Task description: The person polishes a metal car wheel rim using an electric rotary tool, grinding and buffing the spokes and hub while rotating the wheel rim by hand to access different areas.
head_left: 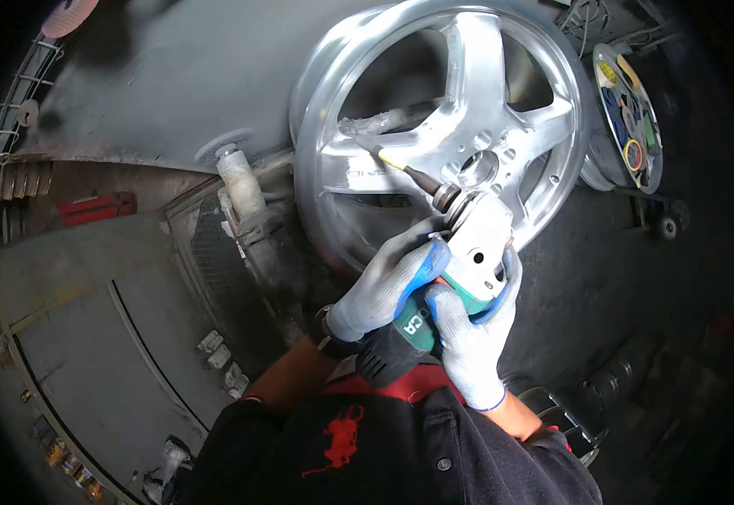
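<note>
A shiny silver alloy wheel [476, 67] stands in front of me, its spokes facing me. My left hand [388, 282], in a white and blue work glove, is closed around the left side of an angle grinder [478, 240]. My right hand [476, 341], gloved alike, wraps the grinder's right side and lower body. The grinder has a pale head and a teal and black body. From its head a narrow dark attachment [422, 179] with a yellow band points at the left spoke. Whether its tip touches the metal, I cannot tell.
Left of the wheel, a machine spindle [241, 181] carries a thin disc. A round tray [636, 109] with tape and small items is at the upper right. A red object [98, 209] lies on the left, above a grey panel [140, 337].
</note>
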